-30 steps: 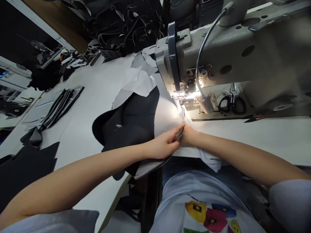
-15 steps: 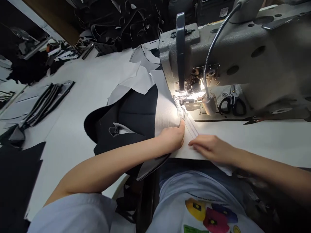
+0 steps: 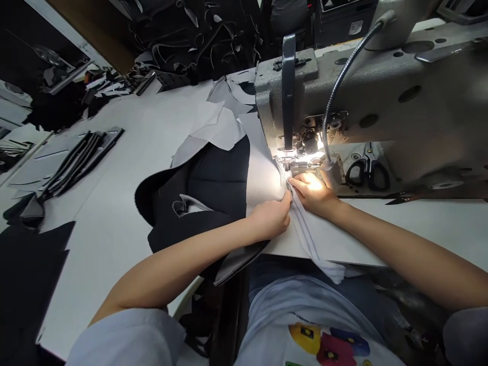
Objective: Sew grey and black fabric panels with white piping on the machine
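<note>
My left hand [image 3: 271, 219] is closed on the edge of a black-and-grey fabric piece [image 3: 215, 165], just in front of the sewing machine's lit needle area [image 3: 290, 157]. The fabric spreads out to the left, and part of its edge hangs over the table front. A long white tape [image 3: 308, 239] with thin grey lines runs from the presser foot toward me and droops over the table edge. My right hand [image 3: 310, 192] pinches the tape close to the foot, fingertips almost meeting my left thumb. The exact grip of the fingertips is partly hidden by glare.
Black-handled scissors [image 3: 368, 170] lie on the machine bed, with a pointed dark tool [image 3: 400, 200] nearby. The flexible lamp [image 3: 331, 170] hangs right beside my right hand. Stacked fabric pieces [image 3: 76, 162] lie at left, dark material [image 3: 206, 40] behind the table [image 3: 125, 178].
My right hand has moved forward and up along the tape, from near the table's front edge to the presser foot. The tape now hangs loose below it. My left hand stays on the fabric.
</note>
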Demonstrator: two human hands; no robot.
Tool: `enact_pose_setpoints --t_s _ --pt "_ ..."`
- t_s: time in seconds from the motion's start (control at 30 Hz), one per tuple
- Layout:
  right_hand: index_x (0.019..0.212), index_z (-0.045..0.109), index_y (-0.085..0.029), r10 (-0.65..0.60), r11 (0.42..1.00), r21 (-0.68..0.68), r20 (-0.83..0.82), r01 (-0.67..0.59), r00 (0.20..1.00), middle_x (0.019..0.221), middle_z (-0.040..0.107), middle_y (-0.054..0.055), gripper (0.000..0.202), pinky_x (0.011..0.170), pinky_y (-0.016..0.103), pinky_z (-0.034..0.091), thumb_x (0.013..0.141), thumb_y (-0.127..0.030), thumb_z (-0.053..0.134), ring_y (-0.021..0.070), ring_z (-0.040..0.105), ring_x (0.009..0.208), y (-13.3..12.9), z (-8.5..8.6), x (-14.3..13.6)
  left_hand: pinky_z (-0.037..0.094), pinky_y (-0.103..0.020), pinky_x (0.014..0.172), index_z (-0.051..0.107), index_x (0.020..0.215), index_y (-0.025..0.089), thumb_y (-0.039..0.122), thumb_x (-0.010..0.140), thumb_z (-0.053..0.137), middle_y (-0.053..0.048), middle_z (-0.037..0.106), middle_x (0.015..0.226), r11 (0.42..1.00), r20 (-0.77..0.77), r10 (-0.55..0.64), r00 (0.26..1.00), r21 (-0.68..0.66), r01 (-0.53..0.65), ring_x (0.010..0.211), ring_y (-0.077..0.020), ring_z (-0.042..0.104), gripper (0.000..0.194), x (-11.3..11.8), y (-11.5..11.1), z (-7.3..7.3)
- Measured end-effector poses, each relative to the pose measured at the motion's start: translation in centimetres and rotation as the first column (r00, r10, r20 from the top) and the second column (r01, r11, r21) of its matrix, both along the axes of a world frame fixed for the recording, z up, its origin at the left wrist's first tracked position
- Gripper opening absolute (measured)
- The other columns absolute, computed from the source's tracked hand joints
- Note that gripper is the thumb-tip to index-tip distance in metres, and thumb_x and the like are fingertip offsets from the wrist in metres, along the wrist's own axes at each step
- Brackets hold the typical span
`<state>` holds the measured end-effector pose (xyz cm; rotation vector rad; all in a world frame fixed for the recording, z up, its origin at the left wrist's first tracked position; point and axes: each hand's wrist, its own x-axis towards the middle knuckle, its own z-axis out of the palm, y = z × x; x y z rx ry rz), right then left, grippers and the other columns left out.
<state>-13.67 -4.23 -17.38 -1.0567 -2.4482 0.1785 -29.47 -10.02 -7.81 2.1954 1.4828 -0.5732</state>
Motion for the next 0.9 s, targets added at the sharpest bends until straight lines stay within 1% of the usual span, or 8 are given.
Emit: enact_pose_setpoints --t_s 0.13,0.27,0.37,0.47,0.57,0.67,0.77,0.9 --pt "0.12 0.064 -0.011 -0.014 1.0 -0.004 -0.031 0.014 0.999 0.101 0.067 0.013 0.038 0.091 0.034 0.041 0.099 -0.021 0.034 0.024 0.057 0.098 0.0 -0.3 0.4 0.052 -0.037 0.077 0.017 0.151 0.003 0.018 0.09 0.035 -0.019 0.07 0.104 0.998 0.059 0.058 0.997 0.003 -0.058 0.097 -0.0312 0.069 0.065 0.3 0.8 0.0" --pt "0.119 0.065 -0.014 -0.093 0.995 0.026 -0.02 0.094 0.995 0.102 0.068 0.012 0.037 0.091 0.037 0.04 0.099 -0.024 0.036 0.0248 0.059 0.096 0.2 -0.6 0.6 0.053 -0.039 0.076 0.006 0.154 0.003 0.019 0.09 0.039 -0.02 0.07 0.101 0.999 -0.021 0.043 0.999 -0.03 -0.044 0.097 -0.034 0.069 0.074 0.5 0.1 0.0" --pt "0.118 0.065 -0.016 -0.116 0.993 0.04 0.022 0.115 0.993 0.102 0.068 0.012 0.035 0.089 0.039 0.041 0.098 -0.023 0.037 0.0263 0.058 0.096 0.4 -0.8 0.4 0.053 -0.04 0.075 0.003 0.155 0.003 0.019 0.09 0.039 -0.02 0.07 0.099 0.997 -0.046 0.012 0.999 -0.072 -0.015 0.095 -0.0354 0.069 0.075 0.4 -0.3 0.0" --pt "0.118 0.065 -0.016 -0.098 0.995 0.014 0.036 0.098 0.995 0.103 0.068 0.012 0.035 0.088 0.04 0.041 0.098 -0.024 0.037 0.0279 0.058 0.098 0.6 -0.8 0.2 0.053 -0.041 0.077 0.005 0.155 0.003 0.019 0.091 0.037 -0.021 0.07 0.102 0.996 -0.031 0.012 0.999 -0.084 -0.015 0.097 -0.0355 0.069 0.073 0.7 0.3 0.0" --pt "0.119 0.064 -0.014 -0.065 0.997 -0.033 0.019 0.066 0.998 0.105 0.068 0.013 0.038 0.091 0.038 0.041 0.099 -0.025 0.034 0.0274 0.058 0.1 0.6 -0.5 0.1 0.053 -0.04 0.079 0.004 0.154 0.002 0.018 0.089 0.038 -0.021 0.069 0.105 0.995 -0.017 0.048 0.999 -0.086 -0.049 0.1 -0.0347 0.068 0.075 1.0 1.2 0.1" --pt "0.122 0.062 -0.012 -0.11 0.993 -0.039 0.019 0.111 0.994 0.102 0.066 0.014 0.039 0.092 0.039 0.041 0.099 -0.026 0.034 0.0286 0.058 0.099 0.5 0.0 0.1 0.053 -0.039 0.078 0.001 0.154 0.001 0.018 0.087 0.04 -0.021 0.07 0.104 0.994 -0.003 0.065 0.998 -0.088 -0.065 0.098 -0.0339 0.069 0.079 1.0 1.5 0.1" --pt "0.113 0.066 -0.014 -0.159 0.986 -0.035 0.055 0.161 0.986 0.094 0.065 0.014 0.036 0.088 0.042 0.042 0.097 -0.027 0.036 0.0301 0.057 0.094 0.5 0.2 0.1 0.053 -0.038 0.077 0.006 0.153 -0.002 0.017 0.087 0.04 -0.021 0.071 0.101 0.995 0.006 0.029 1.0 -0.092 -0.028 0.097 -0.0333 0.07 0.077 0.8 1.2 0.2" --pt "0.11 0.068 -0.016 -0.13 0.99 -0.049 0.009 0.13 0.992 0.097 0.067 0.013 0.034 0.088 0.039 0.044 0.097 -0.026 0.037 0.0272 0.059 0.094 0.2 0.3 -0.2 0.054 -0.037 0.078 0.012 0.153 -0.002 0.017 0.089 0.038 -0.022 0.07 0.102 0.999 -0.013 0.026 1.0 -0.043 -0.027 0.098 -0.0324 0.07 0.071 0.8 1.4 0.0"
